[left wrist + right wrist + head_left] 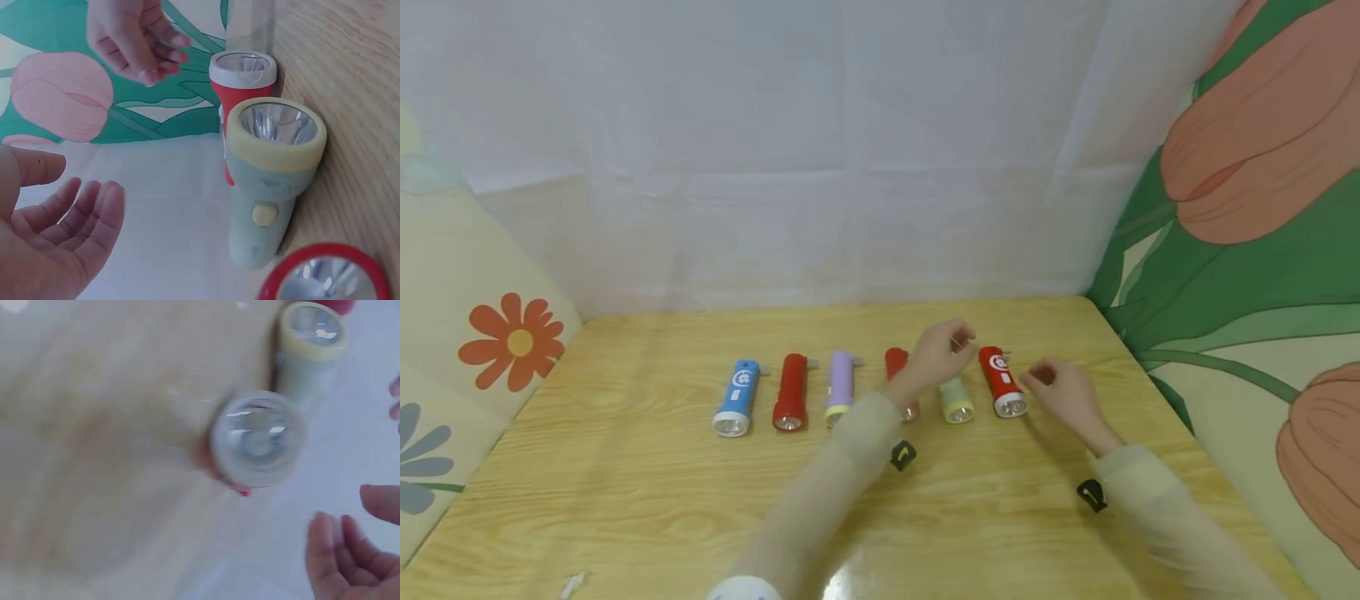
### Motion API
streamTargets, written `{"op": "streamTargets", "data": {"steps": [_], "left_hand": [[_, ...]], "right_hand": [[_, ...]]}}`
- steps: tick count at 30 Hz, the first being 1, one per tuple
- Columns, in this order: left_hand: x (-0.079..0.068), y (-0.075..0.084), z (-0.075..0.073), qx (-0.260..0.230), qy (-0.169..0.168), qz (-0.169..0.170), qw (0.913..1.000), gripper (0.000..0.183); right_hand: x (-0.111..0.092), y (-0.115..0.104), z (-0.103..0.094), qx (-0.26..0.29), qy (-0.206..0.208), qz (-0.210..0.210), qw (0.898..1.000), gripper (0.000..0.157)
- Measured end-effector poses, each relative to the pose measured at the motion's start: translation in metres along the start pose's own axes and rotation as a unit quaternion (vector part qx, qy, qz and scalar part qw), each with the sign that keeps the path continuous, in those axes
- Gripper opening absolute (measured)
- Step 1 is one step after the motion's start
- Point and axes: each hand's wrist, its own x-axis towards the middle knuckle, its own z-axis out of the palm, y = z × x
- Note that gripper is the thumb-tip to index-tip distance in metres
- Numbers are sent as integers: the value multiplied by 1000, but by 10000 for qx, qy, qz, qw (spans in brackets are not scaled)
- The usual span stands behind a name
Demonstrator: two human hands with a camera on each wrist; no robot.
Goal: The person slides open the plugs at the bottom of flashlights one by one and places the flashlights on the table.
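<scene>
Six small flashlights lie in a row on the wooden table. From the left they are a blue flashlight (pixel 741 393), a red one (pixel 792 392), a purple one (pixel 841 379), another red one (pixel 896 360), a pale green one (pixel 956 395) and a red one with a white head (pixel 1000 379). My left hand (pixel 934 360) hovers over the fourth and fifth, partly hiding both, its fingers loosely bent around nothing. Just right of the white-headed flashlight is my right hand (pixel 1066 396), also holding nothing, thumb and fingers apart in the right wrist view.
A white cloth (pixel 850 183) hangs behind the table (pixel 647 500). Flower-printed panels stand at the left (pixel 467 275) and right (pixel 1247 275). A small white scrap (pixel 572 585) lies near the front left.
</scene>
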Motion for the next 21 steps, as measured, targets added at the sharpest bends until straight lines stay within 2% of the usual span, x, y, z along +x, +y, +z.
{"op": "streamTargets", "data": {"steps": [3,6,12,16,19,21], "left_hand": [[-10,0,-10,-1,254,-43,9997,7],[-16,-4,-20,-50,458,-152,9988,5],[-27,-12,-37,-125,708,-197,9972,6],[-37,-22,-48,-93,964,-43,9953,5],[-44,-32,-56,-107,1163,138,9931,5],[-50,-38,-61,-102,1236,139,9922,5]], "right_hand": [[7,-15,-1,27,354,-290,9989,12],[13,-31,-2,88,495,-484,9976,12],[20,-54,-7,182,483,-596,9969,12],[24,-60,-4,270,459,-682,9962,12],[28,-59,0,357,441,-758,9955,12],[31,-56,0,424,415,-772,9953,12]]}}
